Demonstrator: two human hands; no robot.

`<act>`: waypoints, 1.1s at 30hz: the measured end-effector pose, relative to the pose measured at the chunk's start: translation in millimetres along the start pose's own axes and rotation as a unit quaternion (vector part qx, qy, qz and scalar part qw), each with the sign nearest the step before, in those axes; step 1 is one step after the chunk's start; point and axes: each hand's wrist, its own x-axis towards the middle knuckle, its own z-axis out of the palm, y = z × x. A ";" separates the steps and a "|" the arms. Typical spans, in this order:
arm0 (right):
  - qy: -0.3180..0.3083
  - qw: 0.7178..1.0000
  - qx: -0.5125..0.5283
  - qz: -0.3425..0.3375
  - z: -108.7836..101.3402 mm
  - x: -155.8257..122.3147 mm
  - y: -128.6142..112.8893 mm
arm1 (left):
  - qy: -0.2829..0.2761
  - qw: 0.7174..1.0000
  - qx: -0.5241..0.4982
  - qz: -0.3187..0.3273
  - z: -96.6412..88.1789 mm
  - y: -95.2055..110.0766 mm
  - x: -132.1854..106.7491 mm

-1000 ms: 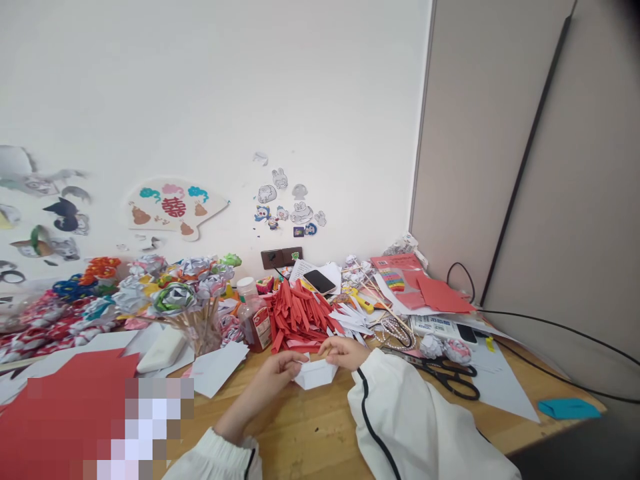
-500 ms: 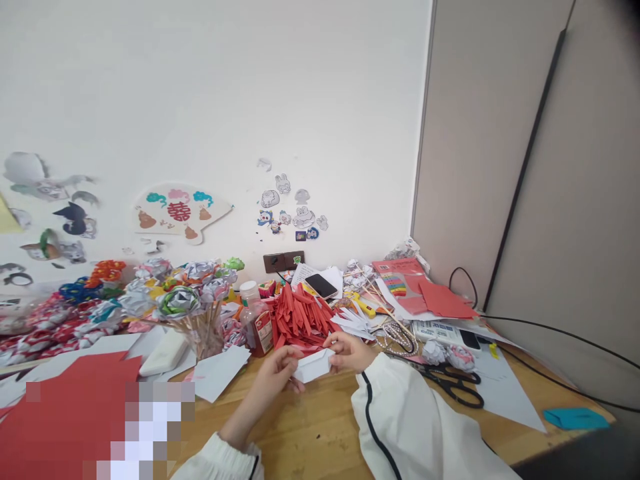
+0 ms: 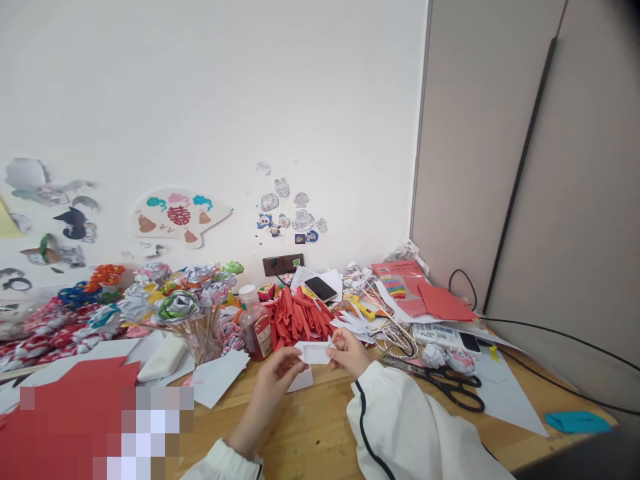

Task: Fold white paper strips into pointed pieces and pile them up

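Observation:
A small piece of folded white paper [image 3: 316, 353] is held up between my two hands, just above the wooden table. My left hand [image 3: 281, 373] pinches its left end between thumb and fingers. At its right end, my right hand [image 3: 349, 353] grips the edge, fingers closed. The paper shows a raised border around a flat middle, and a white flap [image 3: 301, 380] hangs below on the left. Right behind my hands lies a heap of red paper strips [image 3: 300, 313], with white paper strips [image 3: 356, 325] to its right.
Black-handled scissors [image 3: 453, 387] lie right of my right sleeve. A bottle [image 3: 257, 330] stands beyond my left hand, beside a holder of sticks with paper flowers [image 3: 180, 305]. A phone [image 3: 321, 289] rests behind the red strips. Red sheets [image 3: 75, 393] lie at left, a blue paper [image 3: 577, 421] at right.
The white paper has been turned between my hands; its bordered inner face and a lower flap now show. My left hand has shifted slightly, and both hands keep hold.

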 end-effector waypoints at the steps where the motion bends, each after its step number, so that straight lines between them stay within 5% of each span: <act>1: -0.004 1.000 0.005 0.006 1.3 -1.0 -1.7 | 0.012 1.000 0.025 0.002 0.6 1.8 -1.2; 12: -0.078 0.995 0.028 -0.058 4.2 -9.9 -10.6 | 0.085 0.991 0.102 0.005 -2.8 6.9 -4.3; 20: 0.008 0.993 -0.063 -0.097 7.3 -9.6 -5.6 | 0.095 0.994 0.054 -0.001 0.6 2.9 -4.1; 27: 0.022 0.980 -0.102 -0.169 8.1 -7.7 -2.0 | 0.102 0.995 -0.006 -0.003 6.4 -0.1 -5.1; 33: 0.028 0.974 -0.106 -0.196 9.9 -7.5 -3.4 | 0.094 0.994 0.053 0.020 5.4 2.8 -5.4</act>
